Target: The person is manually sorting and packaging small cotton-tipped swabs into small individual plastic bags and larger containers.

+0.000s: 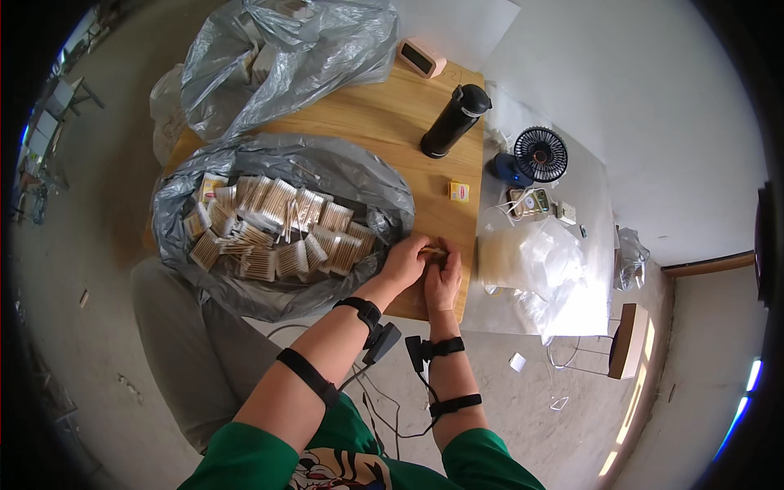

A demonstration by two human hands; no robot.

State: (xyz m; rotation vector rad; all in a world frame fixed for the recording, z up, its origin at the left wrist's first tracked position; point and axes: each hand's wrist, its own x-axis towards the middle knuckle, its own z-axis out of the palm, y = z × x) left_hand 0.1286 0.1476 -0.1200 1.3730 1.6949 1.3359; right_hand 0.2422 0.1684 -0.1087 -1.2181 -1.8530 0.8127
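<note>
Handling tan item [434, 251] between left hand [406, 260] and right hand [443, 282], grip closed on it; steady alignment likely required next.

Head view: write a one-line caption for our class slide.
Hands close together over a wooden table, beside an open grey plastic bag of bundled cotton swabs.

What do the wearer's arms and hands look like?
The left hand and right hand are ungloved. Each forearm wears two black straps, with a small black box near the wrist and a thin dark cable. The short sleeves are green.
</note>
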